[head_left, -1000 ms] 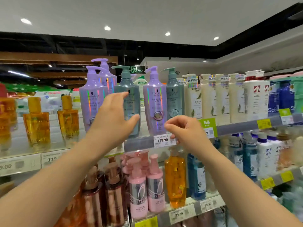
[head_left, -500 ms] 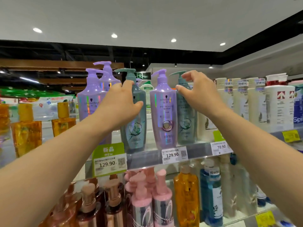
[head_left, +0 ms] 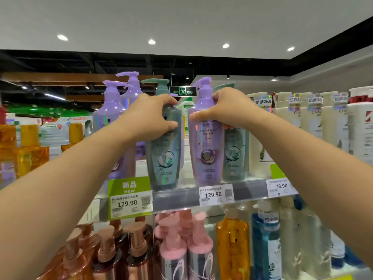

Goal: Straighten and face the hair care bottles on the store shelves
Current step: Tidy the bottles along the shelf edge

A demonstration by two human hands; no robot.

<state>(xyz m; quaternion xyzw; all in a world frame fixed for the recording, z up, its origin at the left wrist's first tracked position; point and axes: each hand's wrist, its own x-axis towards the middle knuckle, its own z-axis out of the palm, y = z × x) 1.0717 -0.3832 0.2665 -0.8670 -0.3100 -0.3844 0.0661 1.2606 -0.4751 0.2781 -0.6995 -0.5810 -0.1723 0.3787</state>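
Note:
Pump bottles stand on the upper shelf. My left hand grips the shoulder of a grey-green pump bottle at the shelf's front edge. My right hand wraps the shoulder of a purple pump bottle just to its right, label facing me. Behind my right hand stands a second grey-green bottle, its pump partly hidden. Two more purple bottles stand at the left, partly behind my left arm.
Cream white bottles fill the shelf to the right. Amber square bottles sit at far left. Below are brown, pink, orange and blue pump bottles. Price tags line the shelf rail.
Both hands have closed onto bottles: the left now grips the grey-green one, the right moved left from the rear grey-green bottle's pump onto the purple one. The view has come closer.

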